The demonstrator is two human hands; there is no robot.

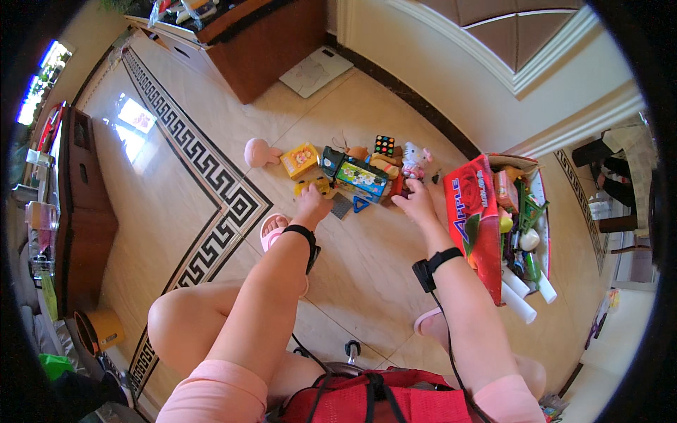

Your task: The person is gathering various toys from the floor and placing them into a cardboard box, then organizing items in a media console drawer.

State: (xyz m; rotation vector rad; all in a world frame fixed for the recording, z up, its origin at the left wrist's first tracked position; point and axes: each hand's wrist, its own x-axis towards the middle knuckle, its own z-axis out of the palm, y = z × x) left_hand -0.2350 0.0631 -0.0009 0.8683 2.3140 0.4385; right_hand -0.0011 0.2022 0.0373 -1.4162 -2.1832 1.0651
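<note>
My left hand (313, 203) reaches to a small yellow toy car (312, 186), its fingers at the car's near side; whether they grip it is unclear. My right hand (415, 202) holds nothing, fingers apart, near the right end of a toy truck (359, 177) with a printed side panel. A yellow box (300, 160) and a pink rabbit-like toy (260, 153) lie left of the truck. Behind it are a dotted black cube (384, 145), a brown plush toy (357, 153) and a white cat figure (415, 158). A blue triangle (360, 204) and a grey studded plate (341, 206) lie in front.
To the right stands a red cardboard box (473, 227) filled with toys and white rolls (517, 301). A wooden cabinet (270, 47) and a flat glass-like scale (316, 71) are at the back. A dark wooden table (87, 211) and a yellow bin (103, 330) stand left.
</note>
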